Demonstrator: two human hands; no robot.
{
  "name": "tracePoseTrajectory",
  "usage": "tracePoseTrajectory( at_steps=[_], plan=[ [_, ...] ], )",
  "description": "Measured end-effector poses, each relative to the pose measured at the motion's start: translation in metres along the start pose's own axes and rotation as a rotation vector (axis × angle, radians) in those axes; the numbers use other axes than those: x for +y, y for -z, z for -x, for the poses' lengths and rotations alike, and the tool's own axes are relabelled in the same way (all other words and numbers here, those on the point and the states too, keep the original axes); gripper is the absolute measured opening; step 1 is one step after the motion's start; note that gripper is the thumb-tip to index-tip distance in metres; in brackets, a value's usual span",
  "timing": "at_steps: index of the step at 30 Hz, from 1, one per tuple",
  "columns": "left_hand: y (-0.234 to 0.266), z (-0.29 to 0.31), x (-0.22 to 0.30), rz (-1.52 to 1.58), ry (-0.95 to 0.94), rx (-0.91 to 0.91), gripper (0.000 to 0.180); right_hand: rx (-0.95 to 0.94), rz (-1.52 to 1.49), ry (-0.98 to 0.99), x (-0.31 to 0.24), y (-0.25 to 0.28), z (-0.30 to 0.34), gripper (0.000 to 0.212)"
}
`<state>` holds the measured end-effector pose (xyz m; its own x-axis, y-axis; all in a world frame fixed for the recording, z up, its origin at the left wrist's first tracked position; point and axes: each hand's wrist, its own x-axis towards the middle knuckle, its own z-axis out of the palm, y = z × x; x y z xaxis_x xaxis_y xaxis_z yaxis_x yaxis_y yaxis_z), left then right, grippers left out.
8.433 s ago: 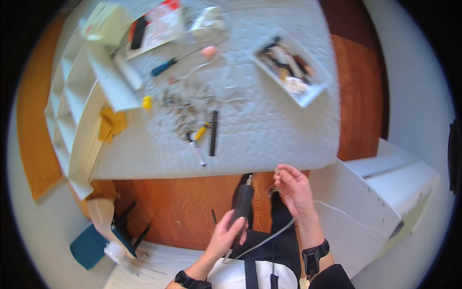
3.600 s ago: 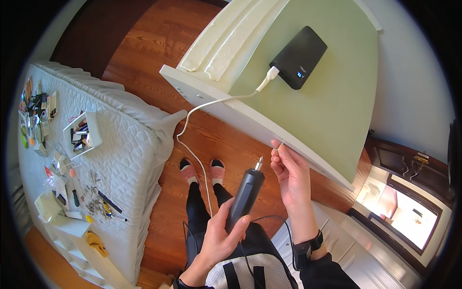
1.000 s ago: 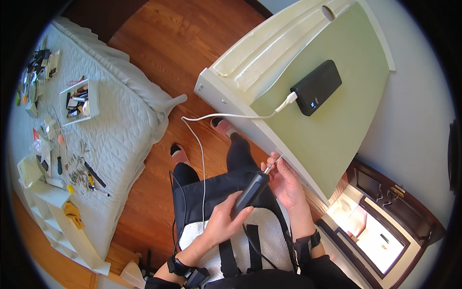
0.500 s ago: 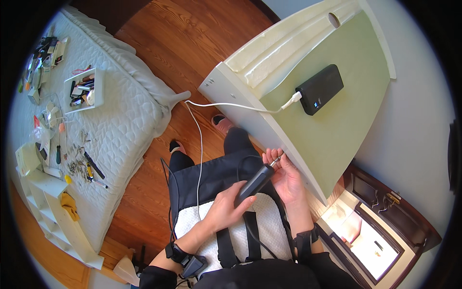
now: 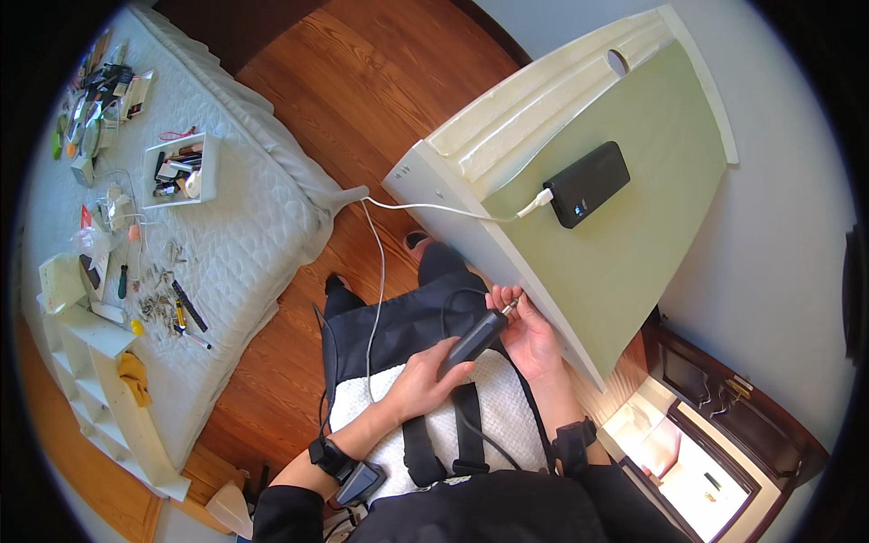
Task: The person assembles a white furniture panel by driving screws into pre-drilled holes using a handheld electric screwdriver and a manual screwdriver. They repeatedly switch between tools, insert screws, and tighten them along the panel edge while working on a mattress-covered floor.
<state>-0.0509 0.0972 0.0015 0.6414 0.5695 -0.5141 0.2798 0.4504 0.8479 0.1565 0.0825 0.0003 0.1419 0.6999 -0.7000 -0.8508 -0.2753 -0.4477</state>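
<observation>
A black, pen-shaped electric screwdriver (image 5: 472, 340) is held by its body in my left hand (image 5: 418, 382), its metal bit slanting up and to the right. Around that bit close the fingertips of my right hand (image 5: 534, 344), right beside the long edge of the white furniture panel (image 5: 484, 237). Whether a screw sits between those fingers is too small to tell. On the green board (image 5: 625, 262) inside the panel lies a black power bank (image 5: 588, 185) with a lit display. A white cable (image 5: 425, 206) is plugged into its end.
To the left, the quilted bed (image 5: 258, 213) carries a white box (image 5: 210, 172) of small items, loose screws (image 5: 156, 308) and a green-handled screwdriver (image 5: 123, 282). A white compartment frame (image 5: 95, 389) leans there. The cable hangs past the bed corner toward my lap. Dark cabinet doors stand at right.
The view has shifted slightly, so the bed things sit further right in the picture and the power bank further left. Both hands keep their hold on the electric screwdriver and its bit.
</observation>
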Motion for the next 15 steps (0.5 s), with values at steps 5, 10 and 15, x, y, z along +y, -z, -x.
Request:
tracePoseTrajectory(
  at_steps=[5,10,15],
  plan=[
    [0.0010,0.0018,0.0040,-0.021,-0.003,0.000,0.052,-0.037,0.003,0.024,0.0022,0.0013,-0.0018,0.015],
    [-0.0006,0.0011,-0.0004,-0.036,-0.044,0.015,0.051,-0.028,0.008,0.018,0.0025,0.0039,-0.0024,0.015],
    [-0.0028,-0.0002,-0.0031,-0.039,-0.111,0.039,0.050,-0.028,-0.004,-0.003,0.0028,0.0086,-0.0026,0.020]
  ],
)
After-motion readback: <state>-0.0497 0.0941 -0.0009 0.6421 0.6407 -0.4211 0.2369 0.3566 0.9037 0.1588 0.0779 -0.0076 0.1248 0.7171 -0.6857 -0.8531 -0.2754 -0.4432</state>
